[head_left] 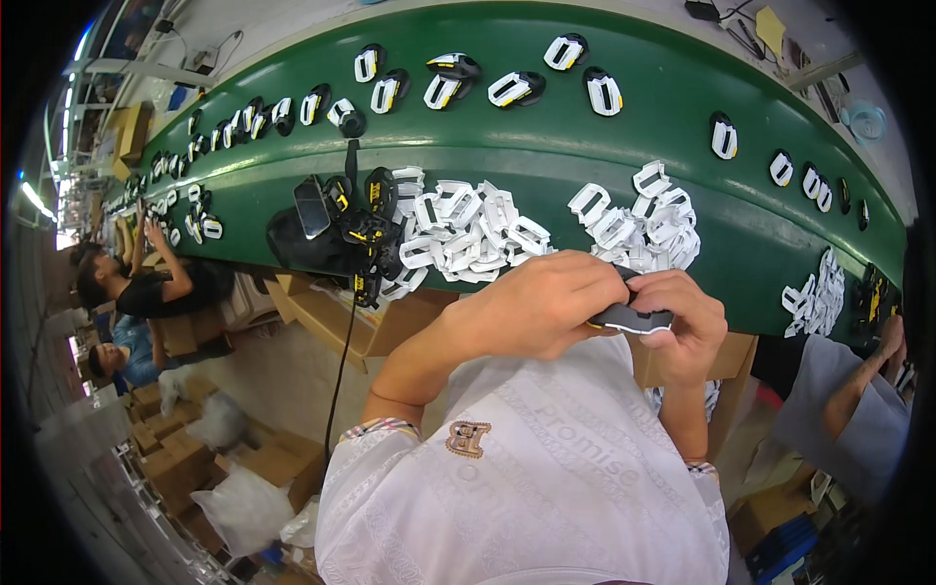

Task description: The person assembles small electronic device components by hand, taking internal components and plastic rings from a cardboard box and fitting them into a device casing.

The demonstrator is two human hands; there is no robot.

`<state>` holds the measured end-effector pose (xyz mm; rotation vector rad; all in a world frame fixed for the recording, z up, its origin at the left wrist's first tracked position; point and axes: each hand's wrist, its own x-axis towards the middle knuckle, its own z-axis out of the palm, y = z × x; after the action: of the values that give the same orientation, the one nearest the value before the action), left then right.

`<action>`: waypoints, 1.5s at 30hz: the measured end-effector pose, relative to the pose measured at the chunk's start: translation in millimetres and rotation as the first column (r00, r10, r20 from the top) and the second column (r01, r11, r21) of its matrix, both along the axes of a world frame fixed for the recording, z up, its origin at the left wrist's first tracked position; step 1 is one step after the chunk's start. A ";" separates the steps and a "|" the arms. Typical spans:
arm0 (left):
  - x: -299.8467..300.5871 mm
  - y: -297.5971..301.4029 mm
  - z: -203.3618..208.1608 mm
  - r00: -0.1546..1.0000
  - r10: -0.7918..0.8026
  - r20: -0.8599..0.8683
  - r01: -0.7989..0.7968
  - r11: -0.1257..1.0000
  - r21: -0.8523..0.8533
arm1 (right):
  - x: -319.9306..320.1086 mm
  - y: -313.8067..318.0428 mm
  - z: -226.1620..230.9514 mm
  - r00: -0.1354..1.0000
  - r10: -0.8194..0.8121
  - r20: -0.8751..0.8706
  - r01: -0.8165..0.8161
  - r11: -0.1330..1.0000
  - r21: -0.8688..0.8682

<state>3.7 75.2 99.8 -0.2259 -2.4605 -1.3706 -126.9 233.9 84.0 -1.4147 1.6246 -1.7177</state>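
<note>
Left hand [556, 302]: here it is, fingers curled in, gripping the dark part [632, 319] from the left
Right hand [684, 320]: thumb and fingers pinch the same piece from the right, so both hands are on it
Dark part: black with a pale lower rim, held just off the near edge of the green tabletop [663, 112], in front of a white shirt [546, 468]
White frames: one big heap [468, 229] by the near edge, left of the hands, and a smaller heap [651, 222] right beyond them
Black-and-yellow parts [369, 234]: bunched at the big heap's left, beside a black bag [283, 244]
Two-tone pieces [390, 92]: white on black, strung out toward the far edge
Co-worker's hand [892, 336]: over at the tabletop's right end
</note>
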 end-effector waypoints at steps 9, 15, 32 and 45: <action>-12.7 15.7 -45.8 0.966 0.035 0.258 -0.230 0.577 0.784 | 10.3 -3.5 -9.5 0.860 -0.185 0.475 0.075 0.967 0.242; -18.7 35.0 -75.2 0.843 0.425 0.330 -0.537 0.629 0.562 | 18.8 -14.1 -15.2 0.958 -0.210 0.195 0.144 0.941 0.307; -16.5 9.7 -48.4 0.921 0.074 0.383 -0.364 0.515 0.776 | 3.1 -23.3 -28.0 0.565 -0.121 0.816 -0.104 0.971 0.217; -20.9 -9.3 -54.5 0.963 -0.145 0.228 -0.191 0.230 0.954 | -5.3 -18.3 8.9 0.698 -0.124 -0.705 0.269 0.958 0.098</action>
<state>-17.2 65.9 45.3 0.3465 -1.1779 -2.7578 -132.2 215.6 92.9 -1.9876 2.3326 -1.0982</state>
